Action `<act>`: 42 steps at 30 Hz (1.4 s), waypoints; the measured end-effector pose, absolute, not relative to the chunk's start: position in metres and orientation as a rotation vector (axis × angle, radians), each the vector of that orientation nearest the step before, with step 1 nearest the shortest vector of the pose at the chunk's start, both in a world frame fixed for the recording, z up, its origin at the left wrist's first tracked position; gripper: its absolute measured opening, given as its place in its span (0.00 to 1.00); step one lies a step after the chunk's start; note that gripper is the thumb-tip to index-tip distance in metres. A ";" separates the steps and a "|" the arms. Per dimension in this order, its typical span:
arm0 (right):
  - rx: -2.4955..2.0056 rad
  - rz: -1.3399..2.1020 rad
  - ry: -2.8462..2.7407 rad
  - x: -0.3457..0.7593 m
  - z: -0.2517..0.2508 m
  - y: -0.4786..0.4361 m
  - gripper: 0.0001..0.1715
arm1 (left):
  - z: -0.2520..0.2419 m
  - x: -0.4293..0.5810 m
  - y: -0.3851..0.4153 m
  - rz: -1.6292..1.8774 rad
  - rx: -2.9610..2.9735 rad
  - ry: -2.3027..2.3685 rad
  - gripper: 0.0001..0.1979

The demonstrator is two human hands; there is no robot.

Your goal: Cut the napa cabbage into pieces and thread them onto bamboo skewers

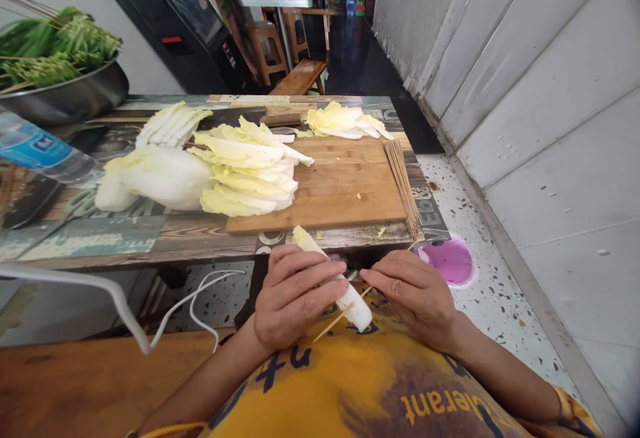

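Note:
My left hand (300, 291) is closed around a long strip of napa cabbage (357, 315), held in front of my body at the table's near edge. A thin wooden skewer (333, 323) pierces the white end of the strip and sticks out toward the lower left. My right hand (415, 291) pinches the other end of the skewer between thumb and fingers. On the wooden cutting board (345, 185) ahead lies a pile of cut cabbage strips (255, 171). A bundle of skewers (403, 185) rests along the board's right edge.
Whole cabbage (165, 175) lies left of the board, with more cabbage pieces (173, 125) (345, 121) behind. A knife handle (281, 119) shows at the back. At left stand a water bottle (45, 148) and a metal bowl (75, 95) of skewered greens. A pink basin (450, 261) sits on the floor.

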State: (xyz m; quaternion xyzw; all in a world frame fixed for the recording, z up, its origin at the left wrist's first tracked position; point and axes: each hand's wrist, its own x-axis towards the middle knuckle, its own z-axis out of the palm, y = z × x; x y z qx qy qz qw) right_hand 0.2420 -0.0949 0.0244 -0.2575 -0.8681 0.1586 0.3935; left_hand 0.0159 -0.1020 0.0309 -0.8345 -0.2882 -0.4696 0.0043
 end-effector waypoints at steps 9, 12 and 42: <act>-0.686 0.365 -2.313 0.251 0.022 -0.106 0.24 | 0.039 0.024 -0.095 -1.628 -2.911 -0.909 0.08; -0.714 0.395 -2.310 0.250 0.022 -0.107 0.22 | 0.036 0.035 -0.091 -1.747 -2.993 -0.916 0.09; -1.204 0.683 -1.753 0.306 0.008 -0.110 0.09 | 0.021 0.090 0.182 -0.261 -2.658 -1.787 0.12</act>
